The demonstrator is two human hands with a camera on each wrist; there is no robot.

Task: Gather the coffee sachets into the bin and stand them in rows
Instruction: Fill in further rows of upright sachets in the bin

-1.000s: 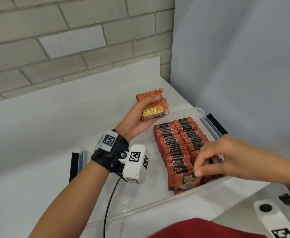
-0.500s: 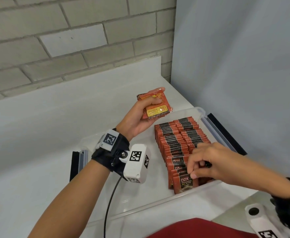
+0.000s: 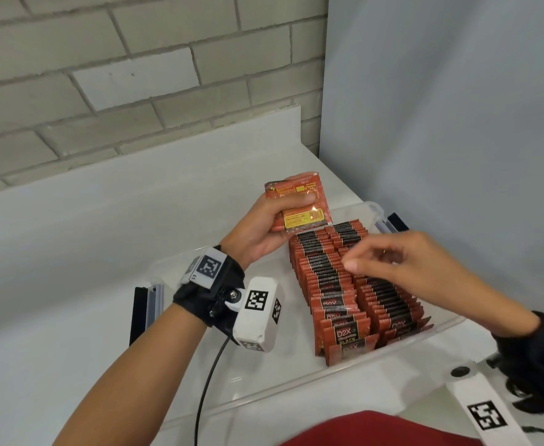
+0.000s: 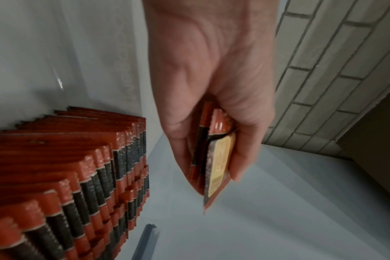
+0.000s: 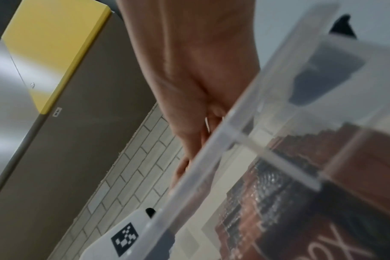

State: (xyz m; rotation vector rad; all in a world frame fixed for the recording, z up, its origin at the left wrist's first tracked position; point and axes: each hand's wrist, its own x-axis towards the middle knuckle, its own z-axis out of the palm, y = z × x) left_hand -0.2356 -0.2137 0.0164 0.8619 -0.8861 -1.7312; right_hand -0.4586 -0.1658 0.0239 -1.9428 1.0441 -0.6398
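a small stack of red coffee sachets (image 3: pixel 298 202) with yellow label panels is sitting tilted in the left hand (image 3: pixel 264 226), above the far end of the clear plastic bin (image 3: pixel 344 375). inside the bin, red-and-black sachets (image 3: pixel 354 284) marked "d2x" are standing on edge in two close rows along its right side, running from the near wall to the far wall, the nearest ones leaning back slightly.

White counter (image 3: pixel 71 252): clear bin (image 3: pixel 296 391) rests on it; black-grey strip (image 3: pixel 141 312), perhaps lid, beside bin.
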